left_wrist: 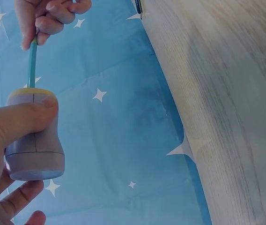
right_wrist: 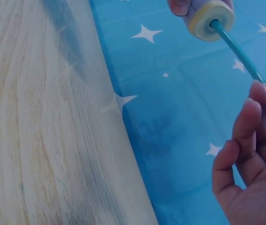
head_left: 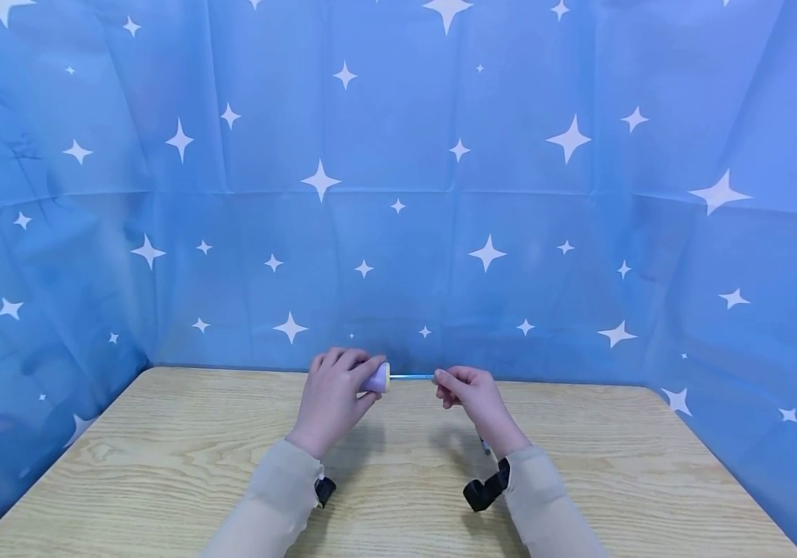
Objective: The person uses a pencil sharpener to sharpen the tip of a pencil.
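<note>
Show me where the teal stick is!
In the head view, the teal stick is below centre, between the purple gadget in the left hand and the right hand.

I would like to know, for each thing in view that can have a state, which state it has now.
Lilac cylinder: on its side, gripped by the left hand.
Teal stick: one end inside the cylinder, the other pinched by the right hand.
Slim dark item: partly hidden by the right wrist.
Blue backdrop: hanging, creased.
</note>
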The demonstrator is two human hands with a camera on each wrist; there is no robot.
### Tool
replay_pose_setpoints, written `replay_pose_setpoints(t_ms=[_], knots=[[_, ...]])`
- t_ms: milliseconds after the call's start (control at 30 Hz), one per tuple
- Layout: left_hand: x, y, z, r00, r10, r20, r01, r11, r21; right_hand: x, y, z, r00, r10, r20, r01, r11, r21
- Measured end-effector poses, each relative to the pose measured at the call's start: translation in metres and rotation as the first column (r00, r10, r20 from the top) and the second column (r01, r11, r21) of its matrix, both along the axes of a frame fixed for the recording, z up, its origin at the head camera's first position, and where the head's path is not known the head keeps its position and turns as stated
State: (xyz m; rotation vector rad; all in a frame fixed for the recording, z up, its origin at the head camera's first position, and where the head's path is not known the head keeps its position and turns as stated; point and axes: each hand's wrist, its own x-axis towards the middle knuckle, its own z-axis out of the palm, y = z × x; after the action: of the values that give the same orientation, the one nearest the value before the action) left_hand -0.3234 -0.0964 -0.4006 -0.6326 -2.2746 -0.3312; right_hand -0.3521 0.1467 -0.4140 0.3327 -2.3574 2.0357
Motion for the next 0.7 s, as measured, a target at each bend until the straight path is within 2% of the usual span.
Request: replay_pose_setpoints(t_ms=[233, 700], knots=[[0.0005, -0.0001, -0.0002, 1.0, 0.005, 0.004, -0.005, 1.0, 0.002, 0.0016, -0.0007, 0.0015, 1.0, 0.005, -0.003, -0.005, 1.0, -0.026], [0.001, 0.0005, 0.0003, 1.0, -0.003, 0.0, 0.003, 1.0, 0.003, 0.0023, -0.0036, 0.0024, 0.998, -0.019, 0.057, 0.023, 0.997, -0.07]])
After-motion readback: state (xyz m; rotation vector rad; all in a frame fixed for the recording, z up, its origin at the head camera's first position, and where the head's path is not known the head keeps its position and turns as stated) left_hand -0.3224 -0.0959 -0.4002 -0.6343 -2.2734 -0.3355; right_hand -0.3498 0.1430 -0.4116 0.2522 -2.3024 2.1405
